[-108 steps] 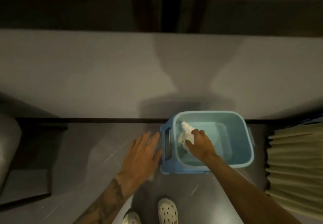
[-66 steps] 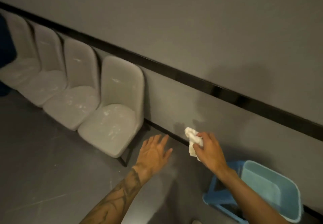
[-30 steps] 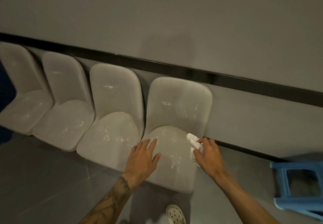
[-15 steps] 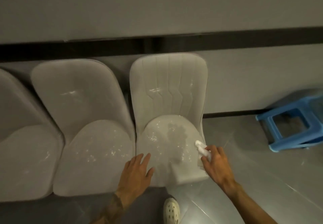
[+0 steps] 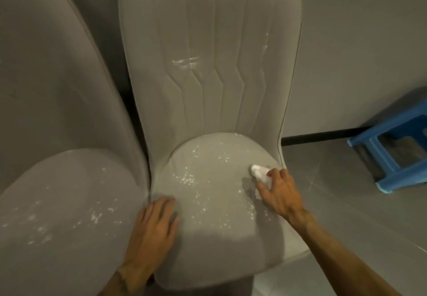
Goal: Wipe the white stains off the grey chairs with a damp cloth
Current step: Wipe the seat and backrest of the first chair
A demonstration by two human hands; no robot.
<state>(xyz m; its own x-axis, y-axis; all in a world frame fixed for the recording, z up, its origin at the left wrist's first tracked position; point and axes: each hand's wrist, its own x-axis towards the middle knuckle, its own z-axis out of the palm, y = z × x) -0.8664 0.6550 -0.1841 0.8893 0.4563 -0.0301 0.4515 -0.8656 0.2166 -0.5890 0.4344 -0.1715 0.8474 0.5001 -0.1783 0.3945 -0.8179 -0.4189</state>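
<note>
A grey chair (image 5: 208,101) fills the middle of the view, its seat dotted with white stains (image 5: 187,178) and a white smear on its backrest. My right hand (image 5: 278,193) grips a bunched white cloth (image 5: 260,173) and presses it on the right side of the seat. My left hand (image 5: 152,228) lies flat with straight fingers on the seat's front left edge. A second grey chair (image 5: 57,203) stands close on the left, with white specks on its seat too.
A blue plastic stool (image 5: 392,150) stands on the grey floor (image 5: 342,194) at the right, against the grey wall. The two chairs almost touch, with only a narrow gap between them.
The view has closed in on the rightmost chair. My right hand has moved the cloth from the seat's right rim onto the seat, and my left hand has settled flat on its front left edge.
</note>
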